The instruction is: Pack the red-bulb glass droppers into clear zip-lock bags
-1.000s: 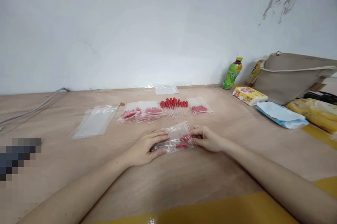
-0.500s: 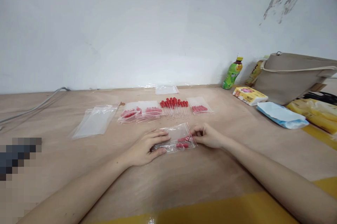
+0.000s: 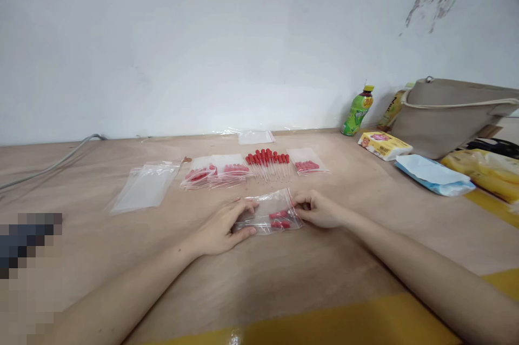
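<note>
A clear zip bag lies on the table between my hands, with a pair of red-bulbed droppers inside it. My left hand rests at the bag's left end, thumb and fingers apart, the fingertips touching the plastic. At the right end, my right hand pinches the bag's red-edged mouth between thumb and fingers. Beyond the bag, several loose droppers with red bulbs lie fanned out. To their left sit filled zip bags, and on their right is another filled bag.
Flat zip bags are stacked at the left, and one more bag lies by the wall. A grey cable runs at far left. At the right stand a green bottle, a tissue pack, a blue-white packet and a beige bag.
The fingers of my left hand have drawn back and curled a little on the bag. The red bulbs inside have shifted slightly left. My right hand keeps its pinch.
</note>
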`<action>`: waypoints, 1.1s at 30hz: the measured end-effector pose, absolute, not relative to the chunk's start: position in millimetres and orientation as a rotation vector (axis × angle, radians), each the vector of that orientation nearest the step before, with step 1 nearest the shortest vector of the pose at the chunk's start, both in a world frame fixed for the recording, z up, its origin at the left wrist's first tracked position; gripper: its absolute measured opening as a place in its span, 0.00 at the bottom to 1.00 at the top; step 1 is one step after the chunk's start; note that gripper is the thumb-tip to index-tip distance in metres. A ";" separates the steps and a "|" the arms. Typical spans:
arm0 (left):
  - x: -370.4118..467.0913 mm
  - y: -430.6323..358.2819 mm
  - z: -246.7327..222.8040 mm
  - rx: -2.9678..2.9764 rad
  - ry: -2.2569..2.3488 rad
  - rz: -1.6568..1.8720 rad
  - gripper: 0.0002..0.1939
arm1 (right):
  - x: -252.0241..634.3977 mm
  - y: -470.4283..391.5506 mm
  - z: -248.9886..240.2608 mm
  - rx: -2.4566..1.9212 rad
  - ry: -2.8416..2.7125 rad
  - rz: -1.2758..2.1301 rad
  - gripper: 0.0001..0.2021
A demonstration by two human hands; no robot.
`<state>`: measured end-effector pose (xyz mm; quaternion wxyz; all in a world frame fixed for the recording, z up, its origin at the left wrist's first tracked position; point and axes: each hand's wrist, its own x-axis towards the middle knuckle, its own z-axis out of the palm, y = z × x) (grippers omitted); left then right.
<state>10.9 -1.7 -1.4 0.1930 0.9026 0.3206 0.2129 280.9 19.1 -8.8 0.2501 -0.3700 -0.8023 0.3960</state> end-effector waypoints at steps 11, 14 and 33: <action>11.6 -3.4 3.7 2.460 0.906 0.582 0.08 | 283.9 107.0 13.9 -1.802 -1.911 0.364 0.07; 10.9 -3.9 3.2 2.463 0.909 0.588 0.08 | 273.3 127.2 15.0 -2.001 -1.844 0.369 0.08; 9.8 -1.0 -1.4 2.581 0.891 0.572 0.19 | 283.6 115.9 30.2 -1.704 -1.521 0.824 0.13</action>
